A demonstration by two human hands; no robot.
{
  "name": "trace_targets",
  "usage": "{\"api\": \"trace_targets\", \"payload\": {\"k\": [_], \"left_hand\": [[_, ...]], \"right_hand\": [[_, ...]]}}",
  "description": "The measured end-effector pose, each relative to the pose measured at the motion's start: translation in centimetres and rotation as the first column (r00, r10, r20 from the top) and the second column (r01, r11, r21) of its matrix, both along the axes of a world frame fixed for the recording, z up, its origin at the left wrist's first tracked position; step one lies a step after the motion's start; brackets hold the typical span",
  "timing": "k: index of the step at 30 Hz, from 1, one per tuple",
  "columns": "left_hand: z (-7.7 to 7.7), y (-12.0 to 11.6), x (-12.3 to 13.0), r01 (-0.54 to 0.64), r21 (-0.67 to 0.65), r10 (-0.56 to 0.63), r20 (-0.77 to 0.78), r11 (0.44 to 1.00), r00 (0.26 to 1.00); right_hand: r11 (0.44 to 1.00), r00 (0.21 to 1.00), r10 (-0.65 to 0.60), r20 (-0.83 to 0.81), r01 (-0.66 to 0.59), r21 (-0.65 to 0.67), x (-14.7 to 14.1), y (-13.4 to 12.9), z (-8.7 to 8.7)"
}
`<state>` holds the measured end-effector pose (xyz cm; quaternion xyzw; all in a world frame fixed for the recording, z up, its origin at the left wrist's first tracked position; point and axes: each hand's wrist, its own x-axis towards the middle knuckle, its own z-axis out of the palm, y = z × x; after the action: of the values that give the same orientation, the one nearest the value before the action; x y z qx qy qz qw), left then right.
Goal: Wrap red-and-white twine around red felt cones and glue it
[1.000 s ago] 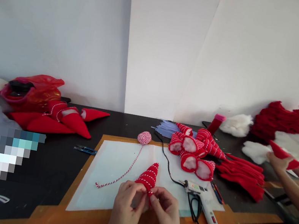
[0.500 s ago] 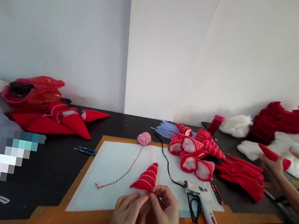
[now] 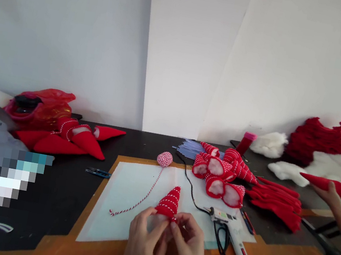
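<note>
The red felt cone (image 3: 168, 203), wound with red-and-white twine, stands point up above the white sheet (image 3: 101, 221), its base gripped between the curled fingers of the left hand (image 3: 144, 241) and right hand (image 3: 189, 247), with white stuffing (image 3: 157, 222) showing below it. At its 12 o'clock sits a twine ball (image 3: 165, 159), with its strand (image 3: 135, 196) trailing toward 8 o'clock; a cluster of stuffed twine-wound cones (image 3: 218, 175) lies at 2 o'clock and a hot glue gun (image 3: 228, 230) at 4 o'clock. Farther out, toward 3 o'clock, a co-worker's hand (image 3: 330, 195) holds a plain red felt cone (image 3: 323, 184).
</note>
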<state>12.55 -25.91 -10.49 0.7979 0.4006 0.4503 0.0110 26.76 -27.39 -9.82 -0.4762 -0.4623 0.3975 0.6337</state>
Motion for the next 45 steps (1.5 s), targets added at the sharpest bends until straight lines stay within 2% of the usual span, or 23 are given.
{"api": "trace_targets", "payload": {"k": [6,9,12,15,19,21,28,35,40,45], "left_hand": [[-0.5,0.3,0.3,0.065,-0.076,-0.068,-0.039,0.995,0.997],[-1.0,-0.2,-0.6,0.096,-0.07,-0.092,0.053,0.993,0.994],[-1.1,-0.3,-1.3,0.039,-0.046,-0.03,0.179,0.998,0.983],[-0.4,0.4,-1.4,0.028,0.002,-0.028,0.155,1.0,0.987],[1.2,2.2,-1.2,0.184,0.077,-0.186,0.017,0.98,0.982],[1.7,2.9,-1.1,0.227,0.089,-0.226,-0.018,0.97,0.974],[2.4,3.2,-1.2,0.258,0.096,-0.256,-0.034,0.961,0.966],[2.7,3.1,-1.2,0.245,0.102,-0.236,-0.091,0.964,0.968],[2.5,3.1,-1.2,0.255,0.092,-0.249,-0.073,0.963,0.966],[2.3,2.9,-1.3,0.242,0.068,-0.238,-0.065,0.968,0.969]], "right_hand": [[1.0,0.99,-0.014,0.138,0.011,0.02,0.0,-0.4,0.0],[0.997,0.96,-0.067,0.273,0.052,0.062,-0.1,-0.5,-0.1],[0.988,0.907,-0.113,0.405,0.059,0.145,-0.2,-0.6,-0.2],[0.977,0.859,-0.135,0.495,0.033,0.209,-0.4,-0.7,-0.3],[0.966,0.801,-0.161,0.577,0.01,0.257,-0.5,-0.7,-0.3],[0.965,0.776,-0.166,0.609,0.0,0.263,-0.4,-0.7,-0.2],[0.962,0.743,-0.184,0.643,0.001,0.274,-0.3,-0.7,-0.2],[0.98,0.764,-0.114,0.635,-0.018,0.197,-0.3,-0.9,0.2],[0.967,0.705,-0.212,0.677,0.051,0.25,-0.4,-1.2,0.0],[0.945,0.716,-0.307,0.627,0.153,0.288,0.2,-1.2,0.3]]}}
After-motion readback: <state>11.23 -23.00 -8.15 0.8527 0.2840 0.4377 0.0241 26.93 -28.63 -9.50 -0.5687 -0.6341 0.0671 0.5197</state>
